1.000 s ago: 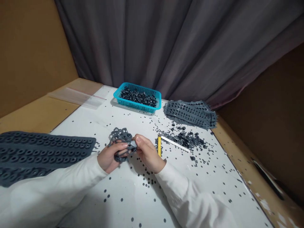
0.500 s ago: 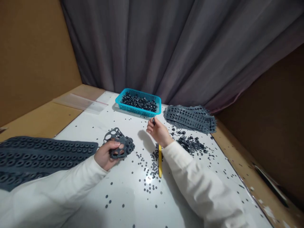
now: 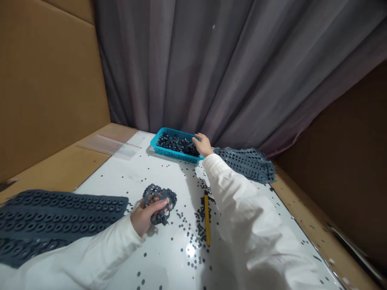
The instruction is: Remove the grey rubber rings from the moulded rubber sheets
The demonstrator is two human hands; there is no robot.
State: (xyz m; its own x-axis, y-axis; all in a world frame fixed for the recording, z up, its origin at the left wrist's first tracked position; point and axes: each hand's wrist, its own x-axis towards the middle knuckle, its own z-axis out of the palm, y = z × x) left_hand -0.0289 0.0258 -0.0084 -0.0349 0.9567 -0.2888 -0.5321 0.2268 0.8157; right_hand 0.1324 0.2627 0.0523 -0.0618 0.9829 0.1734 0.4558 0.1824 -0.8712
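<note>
My left hand (image 3: 144,217) is closed around a crumpled dark grey rubber sheet (image 3: 159,203) full of round holes, held above the white table. At the right end of the blue basket (image 3: 173,156), my right hand (image 3: 204,146) reaches over the rim with its thumb and fingers apart. No piece shows between them. Small black rubber rings (image 3: 177,143) fill the basket. A yellow-handled tool (image 3: 207,221) lies below my right forearm, among scattered small dark discs (image 3: 199,229).
Flat rubber sheets with rows of rings (image 3: 69,209) lie at the left. Punched rubber sheets (image 3: 250,163) are stacked at the back right. A clear plastic bag (image 3: 109,146) rests at the back left. A grey curtain (image 3: 181,64) hangs behind the table.
My right hand has moved forward from above the table to the basket and opened; the black piece it pinched no longer shows. My left hand has bunched its sheet more tightly.
</note>
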